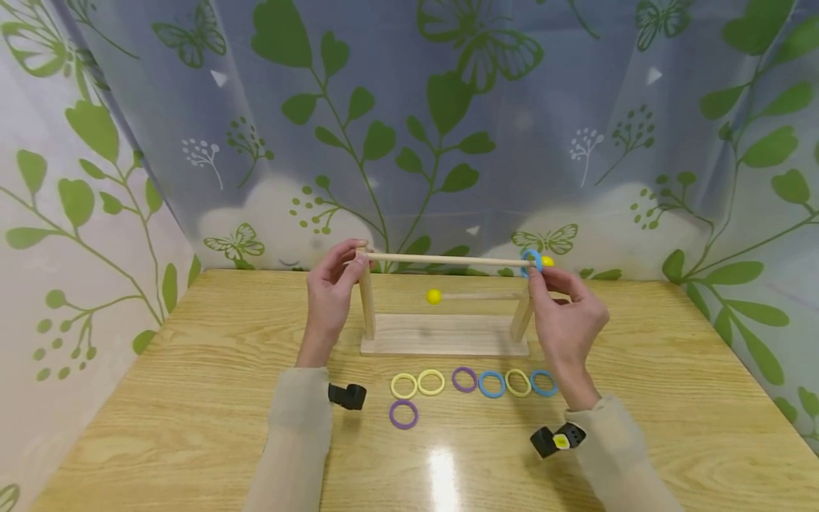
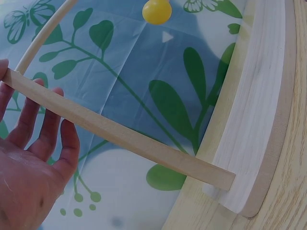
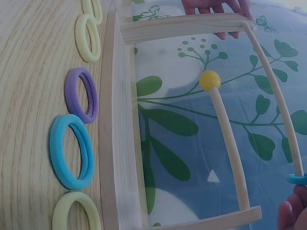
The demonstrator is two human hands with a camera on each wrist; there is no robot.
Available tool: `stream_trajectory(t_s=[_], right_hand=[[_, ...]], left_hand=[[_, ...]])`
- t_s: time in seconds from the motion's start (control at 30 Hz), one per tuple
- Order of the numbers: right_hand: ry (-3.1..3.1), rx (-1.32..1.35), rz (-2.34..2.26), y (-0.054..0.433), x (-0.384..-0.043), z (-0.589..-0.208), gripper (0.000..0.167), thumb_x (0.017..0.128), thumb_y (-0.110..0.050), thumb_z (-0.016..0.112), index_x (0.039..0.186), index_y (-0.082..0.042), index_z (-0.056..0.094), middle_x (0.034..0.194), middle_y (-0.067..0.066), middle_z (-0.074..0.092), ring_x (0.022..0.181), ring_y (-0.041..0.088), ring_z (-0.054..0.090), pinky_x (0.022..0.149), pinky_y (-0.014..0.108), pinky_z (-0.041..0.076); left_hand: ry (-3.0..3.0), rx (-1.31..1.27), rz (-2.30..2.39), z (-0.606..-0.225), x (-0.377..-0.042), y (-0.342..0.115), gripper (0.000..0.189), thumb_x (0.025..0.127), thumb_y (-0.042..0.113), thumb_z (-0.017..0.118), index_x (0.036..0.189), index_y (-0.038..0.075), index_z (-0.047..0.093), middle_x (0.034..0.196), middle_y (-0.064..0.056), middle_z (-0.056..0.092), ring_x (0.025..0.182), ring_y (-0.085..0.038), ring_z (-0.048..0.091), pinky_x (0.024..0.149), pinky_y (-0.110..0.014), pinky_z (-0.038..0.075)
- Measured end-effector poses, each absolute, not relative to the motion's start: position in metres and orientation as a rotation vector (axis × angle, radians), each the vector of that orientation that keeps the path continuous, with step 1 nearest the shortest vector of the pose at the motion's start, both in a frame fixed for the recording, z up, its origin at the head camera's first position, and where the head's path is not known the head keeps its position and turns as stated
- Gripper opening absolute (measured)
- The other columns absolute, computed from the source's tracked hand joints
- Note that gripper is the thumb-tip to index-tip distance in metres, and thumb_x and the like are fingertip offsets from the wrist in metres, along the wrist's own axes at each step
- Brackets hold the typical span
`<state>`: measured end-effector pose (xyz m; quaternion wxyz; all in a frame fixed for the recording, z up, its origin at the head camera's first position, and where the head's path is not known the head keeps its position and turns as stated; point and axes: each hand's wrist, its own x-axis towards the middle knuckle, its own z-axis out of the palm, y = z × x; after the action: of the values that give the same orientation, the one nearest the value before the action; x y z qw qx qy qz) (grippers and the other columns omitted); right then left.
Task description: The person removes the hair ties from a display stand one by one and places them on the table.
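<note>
A wooden stand (image 1: 441,336) has two posts and two rods, each rod tipped with a yellow ball. My left hand (image 1: 330,288) grips the top of the left post (image 2: 120,132), thumb on the near side and fingers behind. At the other end, my right hand (image 1: 569,313) pinches a blue hair tie (image 1: 527,263) that encircles the upper rod (image 1: 448,260), close to its yellow ball (image 1: 547,262). The right wrist view shows the same blue hair tie (image 3: 297,179) at the fingertips. The lower rod (image 3: 230,143) runs from the right post towards its own yellow ball (image 3: 209,80).
In front of the stand, several hair ties lie in a rough row on the wooden table (image 1: 192,398): yellow (image 1: 431,382), purple (image 1: 464,380) and blue (image 1: 492,385). Another purple hair tie (image 1: 404,414) lies nearer. A patterned curtain (image 1: 397,142) hangs behind the table.
</note>
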<state>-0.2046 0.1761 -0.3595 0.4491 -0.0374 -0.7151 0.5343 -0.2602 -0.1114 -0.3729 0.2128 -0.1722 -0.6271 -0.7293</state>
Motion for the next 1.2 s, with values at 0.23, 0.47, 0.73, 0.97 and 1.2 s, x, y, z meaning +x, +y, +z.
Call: stream_trajectory(t_s=[0.23, 0.47, 0.73, 0.97, 1.2], right_hand=[[-1.738, -0.073, 1.329, 0.177, -0.2, -0.354, 0.012, 0.088, -0.005, 0.078, 0.093, 0.006, 0.078, 0.079, -0.018, 0.07, 0.07, -0.009, 0.063, 0.06, 0.007, 0.05], [-1.755, -0.127, 1.322, 0.182, -0.198, -0.355, 0.014, 0.09, -0.008, 0.077, 0.094, 0.006, 0.078, 0.078, -0.022, 0.066, 0.071, -0.007, 0.062, 0.057, 0.007, 0.046], [-1.762, -0.154, 1.274, 0.204, -0.21, -0.37, 0.017, 0.089, -0.013, 0.079, 0.097, 0.003, 0.079, 0.078, -0.028, 0.065, 0.072, -0.008, 0.062, 0.059, 0.006, 0.046], [-1.759, -0.145, 1.269, 0.217, -0.21, -0.37, 0.019, 0.088, -0.02, 0.081, 0.097, -0.003, 0.08, 0.079, -0.03, 0.068, 0.073, -0.006, 0.065, 0.06, 0.008, 0.048], [-1.794, -0.136, 1.236, 0.228, -0.2, -0.374, 0.016, 0.088, -0.014, 0.08, 0.101, -0.004, 0.081, 0.081, -0.031, 0.068, 0.074, -0.009, 0.064, 0.062, 0.005, 0.048]], left_hand=[[-1.742, -0.46, -2.03, -0.373, -0.26, -0.111, 0.027, 0.1, 0.002, 0.06, 0.125, -0.01, 0.063, 0.094, 0.008, 0.073, 0.086, -0.006, 0.071, 0.083, -0.022, 0.058], [-1.737, -0.473, -2.028, -0.373, -0.26, -0.111, 0.027, 0.1, 0.001, 0.059, 0.124, -0.01, 0.064, 0.095, 0.008, 0.074, 0.086, -0.006, 0.071, 0.082, -0.021, 0.058], [-1.74, -0.478, -2.022, -0.374, -0.26, -0.112, 0.027, 0.099, 0.001, 0.06, 0.124, -0.011, 0.063, 0.094, 0.008, 0.074, 0.086, -0.006, 0.071, 0.084, -0.022, 0.058], [-1.734, -0.486, -2.02, -0.373, -0.259, -0.113, 0.027, 0.1, 0.001, 0.059, 0.124, -0.01, 0.064, 0.094, 0.008, 0.074, 0.086, -0.006, 0.071, 0.084, -0.022, 0.057], [-1.726, -0.491, -2.03, -0.373, -0.26, -0.112, 0.027, 0.1, 0.001, 0.06, 0.124, -0.011, 0.063, 0.094, 0.007, 0.074, 0.086, -0.006, 0.071, 0.083, -0.021, 0.057]])
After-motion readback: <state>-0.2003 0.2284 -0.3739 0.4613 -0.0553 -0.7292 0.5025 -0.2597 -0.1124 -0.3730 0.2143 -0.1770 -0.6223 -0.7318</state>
